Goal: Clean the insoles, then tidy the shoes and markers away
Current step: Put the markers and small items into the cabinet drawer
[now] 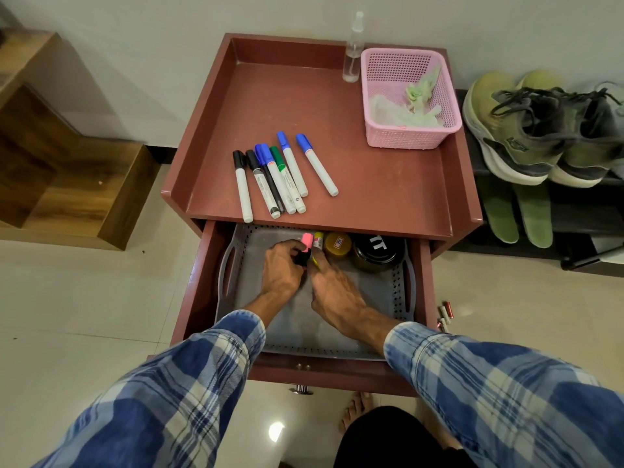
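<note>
Red-brown wood fills my view: the cabinet (337, 106) stands straight ahead with its drawer (199, 298) pulled out toward me, and a grey perforated tray (293, 329) lies inside that drawer.

Both hands are down in the drawer, toward the back of the cabinet. My left hand (282, 273) is curled around a pink highlighter (306, 243), gripping its black body so the pink cap points away from me. My right hand (334, 295) lies just beside it, fingers bent and pinching the near end of a yellow highlighter (318, 238). I can only see that one's cap and a yellow sliver by the fingertips. The two highlighters touch side by side. Further right in the drawer sit an amber jar (337, 244) and a dark jar (378, 251) with a black lid.

On the cabinet's top, near its front left, seven whiteboard markers (280, 177) lie in a loose fan, with black, blue and green caps pointing to the back. At the back right corner of the top is a pink basket (415, 136) holding pale cloths, and a clear spray bottle (354, 52) stands upright against its left side.

To the right of the cabinet, olive shoes (526, 133) sit on a low black rack with two green insoles (516, 211) laid flat in front of them. A few batteries (445, 315) lie on the floor by the cabinet's right front.
</note>
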